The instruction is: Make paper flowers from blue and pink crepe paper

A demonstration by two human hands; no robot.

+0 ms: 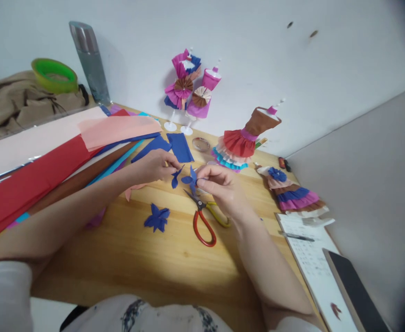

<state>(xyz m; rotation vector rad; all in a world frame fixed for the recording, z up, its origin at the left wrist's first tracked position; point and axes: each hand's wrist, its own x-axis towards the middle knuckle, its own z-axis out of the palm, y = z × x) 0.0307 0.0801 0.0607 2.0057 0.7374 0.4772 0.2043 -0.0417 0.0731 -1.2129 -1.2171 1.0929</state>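
Pinched in my left hand (157,165) is a small blue paper piece (175,179), hanging from the fingertips. My right hand (219,184) is closed on a blue paper flower (190,179) whose petals point outward. The two paper pieces are close together but look apart. Beneath my right hand lie scissors (204,227) with one red and one yellow handle, their tips under the flower. Another blue paper flower (157,217) rests flat on the table, left of the scissors. Blue paper sheets (181,147) lie just beyond my left hand.
Long crepe paper strips (39,177) cover the left side. Small dress forms in paper dresses, one with a brown top (258,123), stand at the back. A clear tape roll (201,144) is near them. At right lie a paper dress (294,193), a notebook (309,258) and a dark tablet-like object (356,290).
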